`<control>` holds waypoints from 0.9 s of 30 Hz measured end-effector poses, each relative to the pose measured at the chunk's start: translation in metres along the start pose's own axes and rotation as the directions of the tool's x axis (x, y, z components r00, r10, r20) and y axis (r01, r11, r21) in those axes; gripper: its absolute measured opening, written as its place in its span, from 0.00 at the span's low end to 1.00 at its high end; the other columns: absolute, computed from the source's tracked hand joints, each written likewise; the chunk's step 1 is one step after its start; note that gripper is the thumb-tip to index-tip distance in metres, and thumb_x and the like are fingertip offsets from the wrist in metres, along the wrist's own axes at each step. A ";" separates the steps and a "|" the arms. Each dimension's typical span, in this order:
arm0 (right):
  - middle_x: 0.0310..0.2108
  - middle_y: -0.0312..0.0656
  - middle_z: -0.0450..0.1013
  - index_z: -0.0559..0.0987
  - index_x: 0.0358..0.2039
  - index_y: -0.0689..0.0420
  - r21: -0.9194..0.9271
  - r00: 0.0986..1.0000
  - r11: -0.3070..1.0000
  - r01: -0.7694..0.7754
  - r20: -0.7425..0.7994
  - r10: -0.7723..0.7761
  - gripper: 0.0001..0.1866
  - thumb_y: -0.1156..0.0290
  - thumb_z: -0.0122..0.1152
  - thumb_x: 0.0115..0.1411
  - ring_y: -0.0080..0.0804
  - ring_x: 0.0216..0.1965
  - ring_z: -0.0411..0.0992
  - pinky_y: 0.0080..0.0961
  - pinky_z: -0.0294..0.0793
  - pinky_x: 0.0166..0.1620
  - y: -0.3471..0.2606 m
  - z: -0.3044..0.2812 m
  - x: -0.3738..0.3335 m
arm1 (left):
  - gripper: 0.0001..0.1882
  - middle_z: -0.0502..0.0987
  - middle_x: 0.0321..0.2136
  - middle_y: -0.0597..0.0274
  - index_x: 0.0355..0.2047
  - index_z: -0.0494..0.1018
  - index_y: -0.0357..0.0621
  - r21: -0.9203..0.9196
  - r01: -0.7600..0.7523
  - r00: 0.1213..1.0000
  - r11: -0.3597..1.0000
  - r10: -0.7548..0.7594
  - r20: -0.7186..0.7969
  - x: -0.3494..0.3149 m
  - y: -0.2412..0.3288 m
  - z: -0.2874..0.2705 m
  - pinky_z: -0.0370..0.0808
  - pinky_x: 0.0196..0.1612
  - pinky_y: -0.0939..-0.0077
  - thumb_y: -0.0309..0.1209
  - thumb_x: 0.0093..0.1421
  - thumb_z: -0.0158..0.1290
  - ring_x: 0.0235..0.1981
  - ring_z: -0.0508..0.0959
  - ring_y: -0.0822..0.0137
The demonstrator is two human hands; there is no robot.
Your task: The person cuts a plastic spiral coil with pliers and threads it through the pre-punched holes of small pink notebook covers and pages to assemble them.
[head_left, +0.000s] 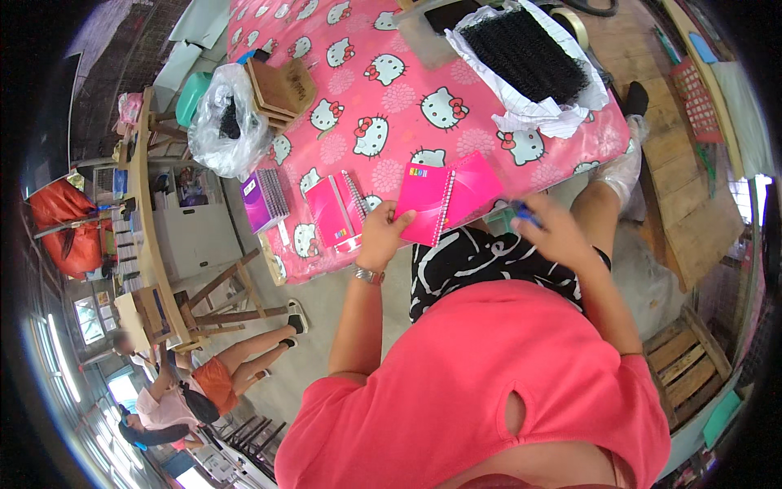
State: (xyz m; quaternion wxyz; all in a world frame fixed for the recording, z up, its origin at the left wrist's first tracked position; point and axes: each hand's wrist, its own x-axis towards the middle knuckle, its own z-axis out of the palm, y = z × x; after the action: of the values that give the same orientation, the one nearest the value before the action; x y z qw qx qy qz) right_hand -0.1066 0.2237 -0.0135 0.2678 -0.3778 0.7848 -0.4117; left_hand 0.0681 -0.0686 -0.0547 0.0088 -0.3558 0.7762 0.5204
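My left hand point(383, 234) grips the lower left corner of a bright pink spiral notebook point(422, 200), thumb on top of the cover. A second pink panel point(476, 186) fans out to the right of its wire binding; whether it belongs to the same notebook, I cannot tell. Slightly smeared by motion, my right hand point(555, 232) is closed around a small blue object point(525, 214), apart from the notebook. A stack of pink spiral notebooks point(332, 210) lies left of my left hand, and a stack of purple ones point(262, 200) sits farther left.
The table has a pink cartoon-cat cover point(342, 90). On it are a clear plastic bag point(224, 122), wooden boards point(277, 85) and black curly strands on white paper point(525, 53). A wooden bench point(684, 171) stands at right; a person point(175, 403) is lower left.
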 end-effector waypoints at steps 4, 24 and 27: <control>0.43 0.50 0.73 0.73 0.52 0.56 -0.151 0.961 0.986 -0.065 -0.276 0.021 0.23 0.58 0.58 0.59 0.49 0.46 0.71 0.41 0.67 0.50 0.021 -0.014 0.042 | 0.16 0.70 0.25 0.69 0.42 0.73 0.34 -0.368 0.013 0.987 0.930 -0.070 -0.144 -0.009 0.022 -0.036 0.67 0.32 0.78 0.32 0.58 0.60 0.27 0.67 0.76; 0.35 0.47 0.72 0.77 0.38 0.59 -0.688 0.680 0.719 -0.099 -0.574 -0.456 0.12 0.65 0.62 0.57 0.46 0.39 0.73 0.38 0.75 0.43 -0.012 -0.083 0.156 | 0.23 0.73 0.41 0.42 0.28 0.75 0.37 0.383 0.206 0.834 0.900 0.043 -0.551 -0.011 -0.035 -0.069 0.66 0.53 0.56 0.46 0.48 0.68 0.51 0.68 0.48; 0.36 0.47 0.72 0.77 0.39 0.58 -0.743 0.787 0.646 -0.177 -0.501 -0.361 0.14 0.64 0.63 0.56 0.46 0.40 0.73 0.38 0.75 0.43 -0.002 -0.081 0.171 | 0.16 0.66 0.54 0.39 0.29 0.76 0.43 0.520 0.279 0.791 0.807 0.114 -0.601 -0.012 -0.018 -0.054 0.66 0.55 0.51 0.40 0.49 0.67 0.55 0.67 0.43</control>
State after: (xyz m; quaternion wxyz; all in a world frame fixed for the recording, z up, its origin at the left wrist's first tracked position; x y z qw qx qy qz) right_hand -0.2630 0.1194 0.0113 -0.2057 -0.3423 0.9031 -0.1577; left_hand 0.1059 -0.1097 -0.0400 -0.1075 -0.5180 0.8410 0.1131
